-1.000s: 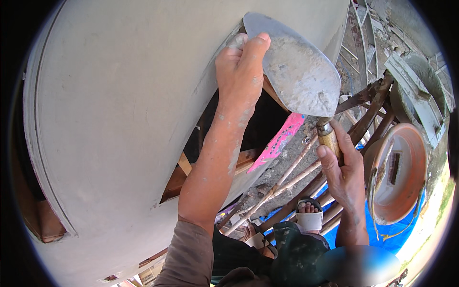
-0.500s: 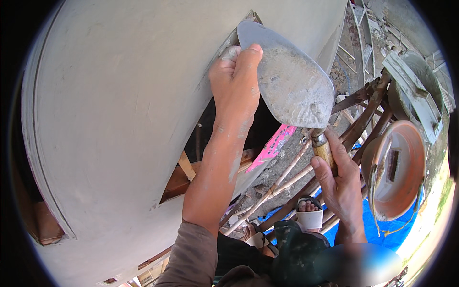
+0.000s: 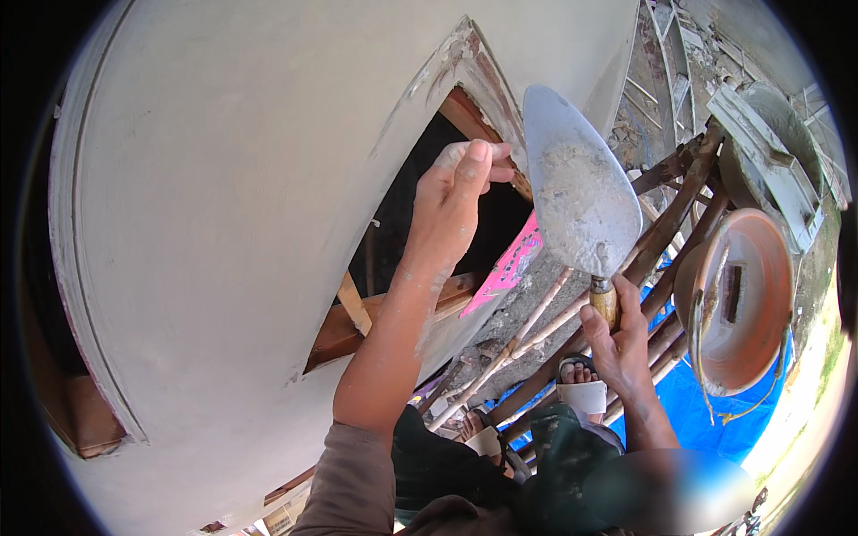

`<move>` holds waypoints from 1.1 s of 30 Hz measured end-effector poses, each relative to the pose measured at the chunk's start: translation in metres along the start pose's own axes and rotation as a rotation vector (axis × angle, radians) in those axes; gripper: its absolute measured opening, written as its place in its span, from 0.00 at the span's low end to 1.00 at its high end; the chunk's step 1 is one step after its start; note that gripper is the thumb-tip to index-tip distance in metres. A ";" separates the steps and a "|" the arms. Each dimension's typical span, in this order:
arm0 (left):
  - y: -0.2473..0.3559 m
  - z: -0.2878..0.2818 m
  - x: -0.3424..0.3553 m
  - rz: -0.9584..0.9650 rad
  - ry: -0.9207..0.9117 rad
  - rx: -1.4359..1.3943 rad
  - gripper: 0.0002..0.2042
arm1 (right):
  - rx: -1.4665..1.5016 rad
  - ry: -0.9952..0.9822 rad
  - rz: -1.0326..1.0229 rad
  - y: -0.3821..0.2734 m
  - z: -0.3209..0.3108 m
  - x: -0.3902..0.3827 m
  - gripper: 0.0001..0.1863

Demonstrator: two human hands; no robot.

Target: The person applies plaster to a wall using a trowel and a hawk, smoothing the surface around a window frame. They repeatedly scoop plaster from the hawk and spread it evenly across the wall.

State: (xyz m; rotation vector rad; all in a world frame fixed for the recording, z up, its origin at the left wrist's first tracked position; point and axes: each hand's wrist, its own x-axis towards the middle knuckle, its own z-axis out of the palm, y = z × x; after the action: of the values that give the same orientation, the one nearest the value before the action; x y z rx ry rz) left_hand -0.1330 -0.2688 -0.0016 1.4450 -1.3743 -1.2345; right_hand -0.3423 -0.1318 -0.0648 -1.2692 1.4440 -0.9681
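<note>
My right hand (image 3: 624,351) grips the wooden handle of a trowel (image 3: 585,188), its broad metal blade pointing up and smeared with grey mortar. My left hand (image 3: 454,201) is in front of the dark window opening (image 3: 412,219), to the left of the blade and apart from it. Its fingers are loosely bent and apart, with pale smears on them, and I see nothing held. The opening is cut in a smooth grey plastered wall (image 3: 206,205). Rough, pale plaster edges its pointed upper corner (image 3: 464,45), and wooden framing (image 3: 353,304) shows inside.
An orange bucket (image 3: 776,304) with a rope handle stands at the right. Behind it a grey mortar-stained tub (image 3: 809,125) has a pale board (image 3: 769,170) across it. Scaffold poles (image 3: 675,232) and blue sheeting (image 3: 706,415) are below, near my sandalled feet. A pink strip (image 3: 508,265) borders the opening.
The trowel has moved down and right, away from the opening's upper corner, which now shows. My left hand has come off the blade and dropped lower, its fingers loosening.
</note>
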 end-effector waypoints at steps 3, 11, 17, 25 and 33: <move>-0.012 -0.009 -0.066 -0.010 -0.072 0.015 0.16 | -0.082 0.082 0.099 0.032 0.009 -0.021 0.24; 0.010 -0.048 -0.235 0.064 -0.414 -0.041 0.12 | -0.240 0.028 0.114 -0.040 -0.025 -0.008 0.24; -0.024 -0.094 -0.319 0.282 -0.077 0.360 0.16 | 0.065 0.451 -0.104 -0.105 -0.013 0.090 0.23; -0.082 -0.136 -0.403 0.225 0.381 0.732 0.23 | 0.951 0.502 -0.091 -0.113 0.142 0.130 0.18; -0.077 -0.146 -0.407 0.111 0.407 0.777 0.29 | 1.190 0.437 -0.073 -0.148 0.162 0.134 0.18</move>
State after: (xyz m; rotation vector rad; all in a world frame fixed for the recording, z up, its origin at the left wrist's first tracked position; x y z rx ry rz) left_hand 0.0488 0.1302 0.0117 1.9567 -1.6844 -0.2768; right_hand -0.1515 -0.2824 0.0185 -0.2226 0.7966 -1.8303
